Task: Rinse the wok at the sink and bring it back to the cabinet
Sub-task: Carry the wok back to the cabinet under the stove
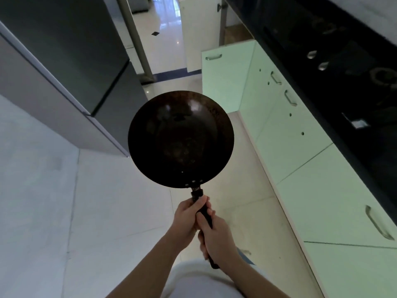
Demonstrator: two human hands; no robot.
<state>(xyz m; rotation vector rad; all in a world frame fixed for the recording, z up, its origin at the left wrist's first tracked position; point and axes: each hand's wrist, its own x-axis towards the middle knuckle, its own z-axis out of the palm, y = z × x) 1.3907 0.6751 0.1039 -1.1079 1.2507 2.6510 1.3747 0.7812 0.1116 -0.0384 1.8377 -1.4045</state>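
We hold the round dark metal wok point(180, 139) above the pale tiled floor point(86, 201), left hand point(187, 220) and right hand point(216, 238) fingers both wrapped tight around its long black handle point(203, 208).

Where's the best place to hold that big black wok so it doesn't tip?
By its long dark handle, coming from the near side, behind the bowl. The wok is wide and round with just that one straight handle, so both hands help: the left hand nearer the bowl, the right hand farther back.
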